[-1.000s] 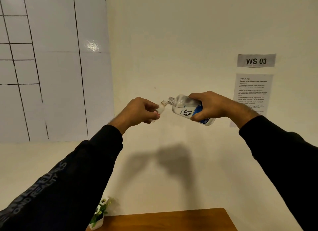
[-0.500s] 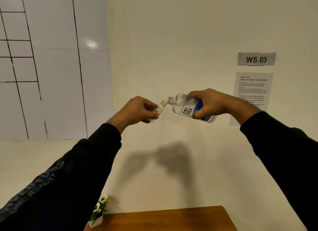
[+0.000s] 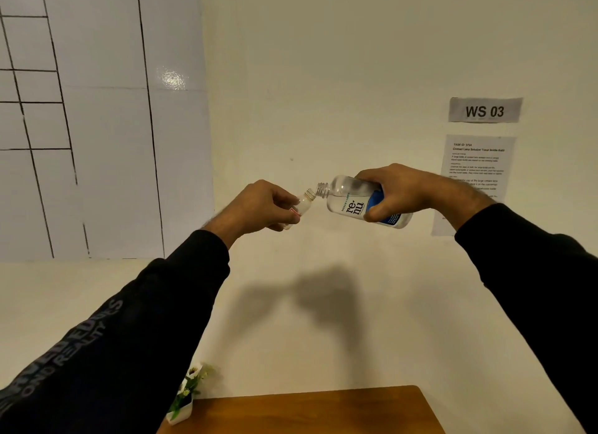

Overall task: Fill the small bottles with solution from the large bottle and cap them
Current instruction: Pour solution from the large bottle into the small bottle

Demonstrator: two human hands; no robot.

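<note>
Held up in front of the wall, my left hand grips a small clear bottle, uncapped, its neck tilted up to the right. My right hand holds the large clear bottle with a white and blue "re-nu" label, tipped almost flat to the left. Its open threaded mouth meets the small bottle's mouth. My fingers hide most of the small bottle. No caps are in view.
A wooden table shows at the bottom edge, with a small white pot of flowers at its left corner. On the wall to the right hang a "WS 03" sign and a printed sheet.
Both hands and the two bottles have drifted slightly upward. The large bottle has tipped a little flatter. The bottle mouths stay together.
</note>
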